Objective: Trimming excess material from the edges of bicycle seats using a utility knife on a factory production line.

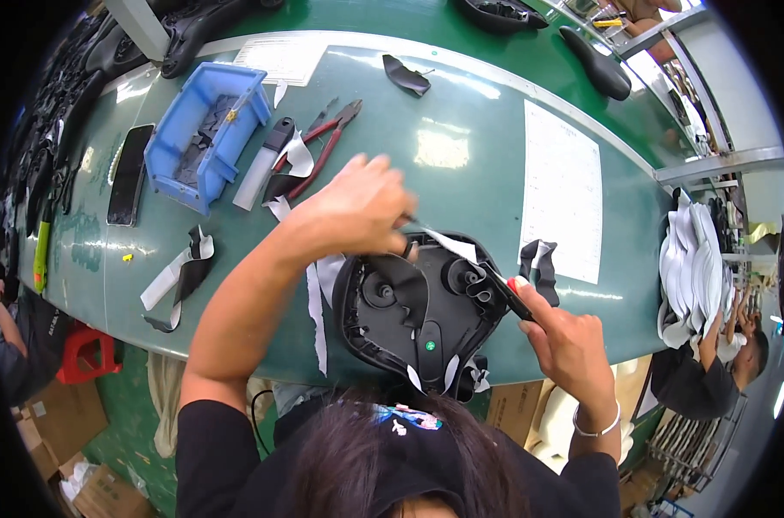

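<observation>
A black bicycle saddle (439, 328) lies underside up on the table in front of me, with its inner shell, two round mounts and a green round sticker showing. My right hand (569, 345) is closed around a black utility knife (511, 298) with a red part, held at the saddle's right rim. Above the far left rim, my left hand (357, 207) is slightly blurred, its fingers closed on a black strip with white backing (450, 244) stretched toward the knife. Loose black covering (406, 281) hangs over the shell's left part.
Left of the saddle are a blue bin (174, 164) with black scraps, a phone (130, 177), red-handled pliers (327, 151) and a cutter (264, 164). Scrap strips (182, 276) and a paper sheet (561, 190) lie on the green table (366, 104). Co-workers (711, 363) sit at both sides.
</observation>
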A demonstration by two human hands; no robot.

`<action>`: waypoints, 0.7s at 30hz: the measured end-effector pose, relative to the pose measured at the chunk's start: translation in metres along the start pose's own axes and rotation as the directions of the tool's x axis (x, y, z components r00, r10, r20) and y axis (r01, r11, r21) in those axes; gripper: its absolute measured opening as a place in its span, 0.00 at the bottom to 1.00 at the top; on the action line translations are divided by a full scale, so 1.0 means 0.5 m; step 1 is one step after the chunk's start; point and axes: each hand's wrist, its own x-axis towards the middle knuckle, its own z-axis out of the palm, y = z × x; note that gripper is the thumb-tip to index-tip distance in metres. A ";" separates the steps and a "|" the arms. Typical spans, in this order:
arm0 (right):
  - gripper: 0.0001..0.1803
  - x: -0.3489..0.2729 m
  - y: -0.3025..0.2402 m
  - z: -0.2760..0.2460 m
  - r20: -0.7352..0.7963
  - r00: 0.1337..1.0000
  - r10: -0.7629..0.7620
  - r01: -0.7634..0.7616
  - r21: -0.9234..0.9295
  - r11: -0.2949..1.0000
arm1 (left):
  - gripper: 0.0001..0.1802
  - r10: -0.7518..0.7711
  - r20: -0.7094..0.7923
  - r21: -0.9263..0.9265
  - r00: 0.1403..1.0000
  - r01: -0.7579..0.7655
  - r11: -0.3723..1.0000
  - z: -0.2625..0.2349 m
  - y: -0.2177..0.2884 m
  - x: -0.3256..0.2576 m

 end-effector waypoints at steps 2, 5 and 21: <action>0.30 0.003 0.009 -0.008 -0.016 1.000 -0.015 0.016 0.047 0.999 | 0.13 0.311 -0.276 -0.153 0.909 -0.361 0.920 0.015 0.021 0.028; 0.30 0.006 -0.002 -0.001 -0.036 0.996 -0.080 0.078 -0.057 0.995 | 0.07 0.393 -0.193 -0.792 0.899 -0.379 0.479 0.024 0.073 0.035; 0.31 -0.137 -0.140 0.123 0.185 0.852 0.490 -0.370 0.875 0.312 | 0.11 0.009 -0.997 -0.011 -0.076 0.267 0.964 -0.013 0.011 -0.097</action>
